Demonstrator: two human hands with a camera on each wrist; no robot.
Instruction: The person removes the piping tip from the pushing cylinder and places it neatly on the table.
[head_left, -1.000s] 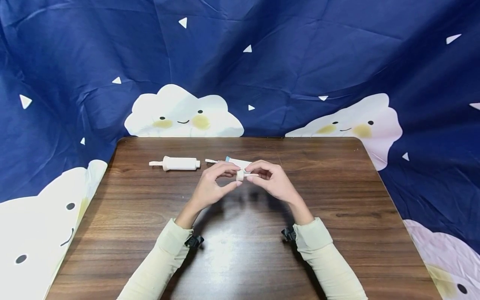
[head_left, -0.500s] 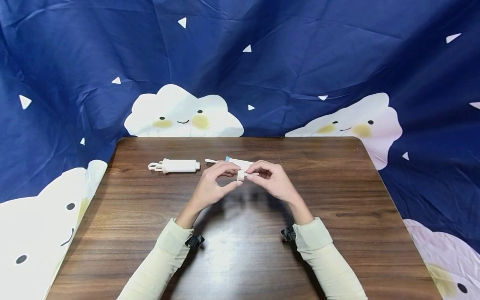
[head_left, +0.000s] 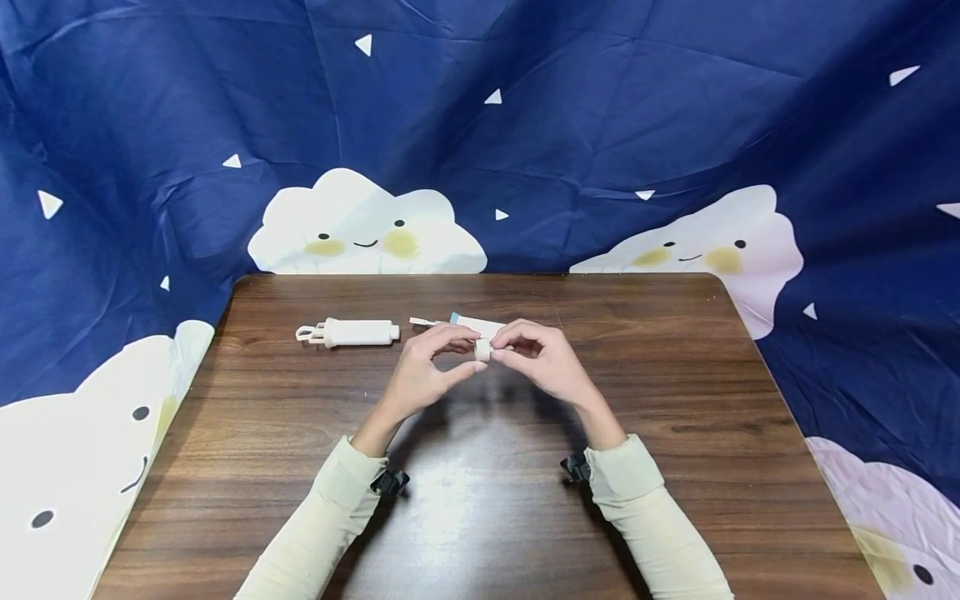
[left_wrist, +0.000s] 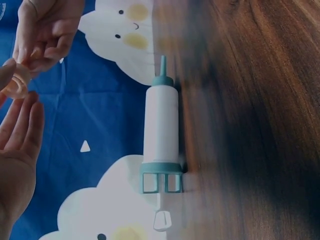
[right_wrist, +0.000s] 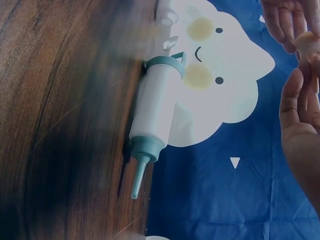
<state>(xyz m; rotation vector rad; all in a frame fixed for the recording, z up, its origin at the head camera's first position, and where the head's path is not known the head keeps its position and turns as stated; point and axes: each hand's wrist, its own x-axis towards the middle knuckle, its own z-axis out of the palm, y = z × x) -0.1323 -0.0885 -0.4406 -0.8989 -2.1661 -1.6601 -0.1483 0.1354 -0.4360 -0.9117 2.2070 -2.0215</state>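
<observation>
A small cream cap [head_left: 482, 351] is held up above the table [head_left: 675, 375], between the fingertips of the two hands; its broad round rim faces left, and its narrower side is largely hidden by fingers. The left hand [head_left: 423, 375], on the left of the cap, pinches that rim between thumb and fingers; the right hand [head_left: 547, 362], on the right of the cap, pinches the narrower side with thumb and fingertips bent in; so both hands are clamped on the one piece, close together.

Just beyond the cap lies a teal-collared cylinder [left_wrist: 161, 125], on its side and partly covered by the right hand in the head view; the wrist views show its white barrel, a thin teal nozzle [left_wrist: 163, 67] at one end and a white loop [left_wrist: 162, 220] at the other. Left of the cap and slightly beyond it, well apart, lies a cream-collared cylinder [head_left: 360, 332], also on its side; its looped handle [head_left: 309, 334] points away from the cap.

Nearer the person than the cap are two pale sleeves [head_left: 345, 479], each with a black wrist device [head_left: 390, 482] at the cuff; farthest beyond the cap hangs a dark blue curtain [head_left: 570, 100], printed with smiling white clouds [head_left: 367, 212] and small white triangles [head_left: 365, 45].
</observation>
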